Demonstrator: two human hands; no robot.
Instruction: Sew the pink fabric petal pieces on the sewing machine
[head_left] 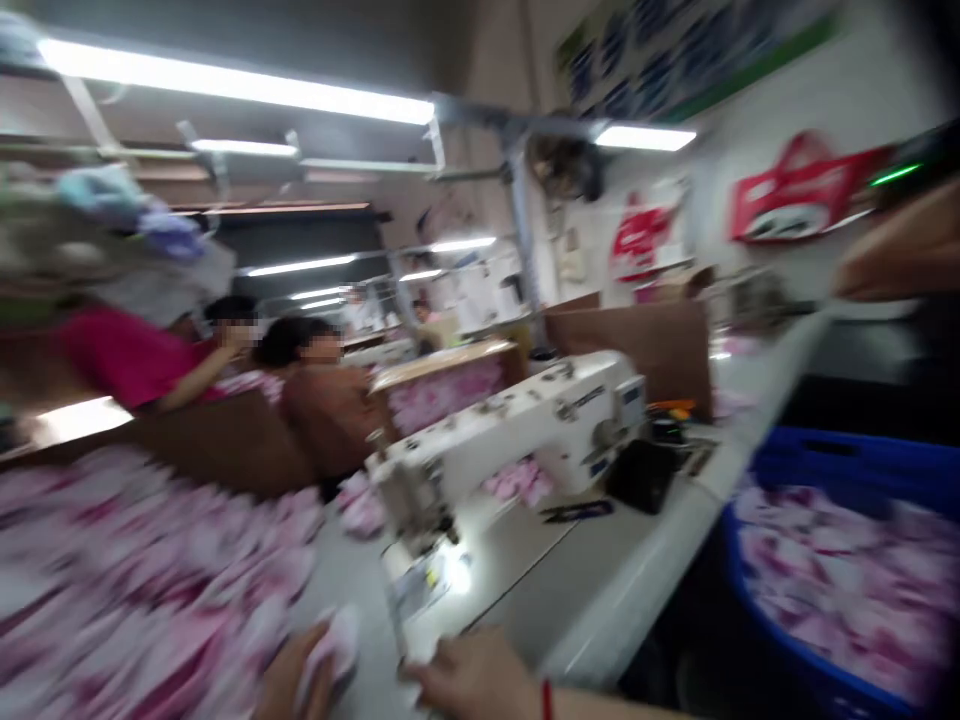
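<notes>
At the bottom, my left hand has its fingers closed on a small pink-and-white fabric piece, beside a large heap of similar pieces. To its right, my right hand is low over the front of the sewing table, a red band on its wrist. Its fingers reach left, somewhat apart and blurred, and no held thing shows. Just beyond both hands stands a white sewing machine, its lamp lit near the needle. Dark-handled thread snips lie on the machine bed.
A blue basket of pink-and-white pieces stands at right. Cardboard rises behind the machine. Co-workers sit at back left. Another person's arm reaches in at upper right. Strip lights hang above.
</notes>
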